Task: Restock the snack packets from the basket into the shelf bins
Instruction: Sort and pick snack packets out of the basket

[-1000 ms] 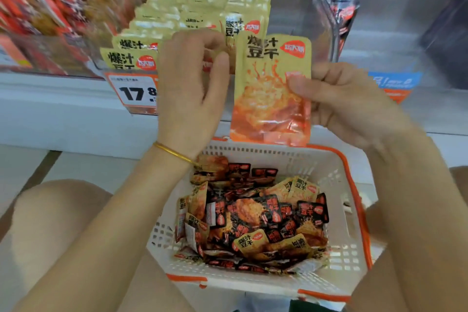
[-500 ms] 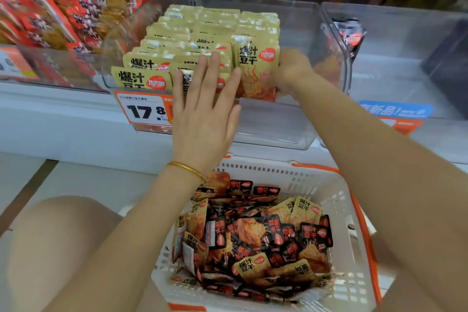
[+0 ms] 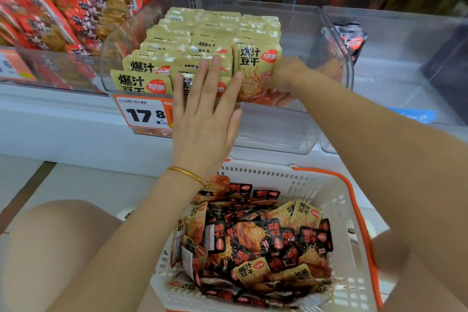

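While the clear bin [image 3: 278,129] on the shelf stands packed with three rows of upright yellow packets [image 3: 202,33], both hands are at its front. The left hand [image 3: 205,119] lies flat over the bin's front wall, fingers straight and slightly spread, with the fingertips [image 3: 215,63] pressing on the foremost packets of the middle row. A thin gold bangle [image 3: 186,173] circles that wrist, below the bin. The right hand [image 3: 286,76] reaches inside the bin at its front right, fingers curled round the right edge of the front packet [image 3: 255,68]. That packet stands upright at the head of the right-hand row, and part of the hand shows through the bin's clear front.

An orange-edged price tag [image 3: 141,114] hangs on the bin's front wall, at its left end. Just below the bin sits the white basket [image 3: 329,185] with an orange rim, holding a loose heap of snack packets [image 3: 266,240], mostly black with a few yellow ones among them. Left of the bin are stacked red packets [image 3: 45,15]. Right of it, touching or nearly so, is a second clear bin [image 3: 405,58] with a black packet [image 3: 353,38] leaning near the shared wall.
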The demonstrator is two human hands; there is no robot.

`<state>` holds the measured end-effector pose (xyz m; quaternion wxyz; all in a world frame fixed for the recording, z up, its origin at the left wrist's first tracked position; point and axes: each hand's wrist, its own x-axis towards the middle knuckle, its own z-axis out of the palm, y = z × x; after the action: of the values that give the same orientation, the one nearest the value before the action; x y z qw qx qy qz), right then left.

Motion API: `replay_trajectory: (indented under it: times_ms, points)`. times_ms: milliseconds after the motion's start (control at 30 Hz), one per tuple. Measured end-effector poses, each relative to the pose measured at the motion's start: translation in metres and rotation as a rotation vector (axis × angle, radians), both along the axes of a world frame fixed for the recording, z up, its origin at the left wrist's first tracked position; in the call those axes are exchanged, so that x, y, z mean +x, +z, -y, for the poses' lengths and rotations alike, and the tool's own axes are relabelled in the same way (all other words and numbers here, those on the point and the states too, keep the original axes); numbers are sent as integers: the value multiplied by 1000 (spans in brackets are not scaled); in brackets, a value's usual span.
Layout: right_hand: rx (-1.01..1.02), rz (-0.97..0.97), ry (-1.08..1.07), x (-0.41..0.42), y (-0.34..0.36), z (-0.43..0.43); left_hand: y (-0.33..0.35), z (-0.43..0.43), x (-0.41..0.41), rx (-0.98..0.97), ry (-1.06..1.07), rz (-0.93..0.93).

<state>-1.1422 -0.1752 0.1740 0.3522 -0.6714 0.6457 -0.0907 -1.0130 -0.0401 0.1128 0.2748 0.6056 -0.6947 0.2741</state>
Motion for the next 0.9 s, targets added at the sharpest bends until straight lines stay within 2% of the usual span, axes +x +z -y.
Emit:
replay_trajectory:
  times_ms: [133, 233, 300, 400, 467, 533, 667, 767, 900]
  points:
    - [-41, 8, 2, -3, 5, -4, 1, -2, 0, 8, -15, -18]
    - [-192, -31, 5, -6, 19, -17, 4, -7, -3, -27, -64, -45]
    - [-348, 49, -28, -11, 30, -33, 4, -14, -7, -59, -132, -73]
    - [-546, 273, -3, -32, 40, -88, -1, -32, -15, -97, -218, -108]
    - [-444, 399, 79, -48, 27, -132, -10, -45, -23, -46, -243, -127]
    - [-215, 374, 141, -61, -11, -158, -23, -54, -32, 66, -281, -145]
    - [144, 80, 254, -66, -129, -158, -55, -52, -40, 377, -334, -93]
    - [213, -227, 348, -71, -212, -153, -76, -49, -37, 616, -301, -38]
    - [351, -185, 516, -77, -259, -170, -79, -44, -34, 767, -250, -79]
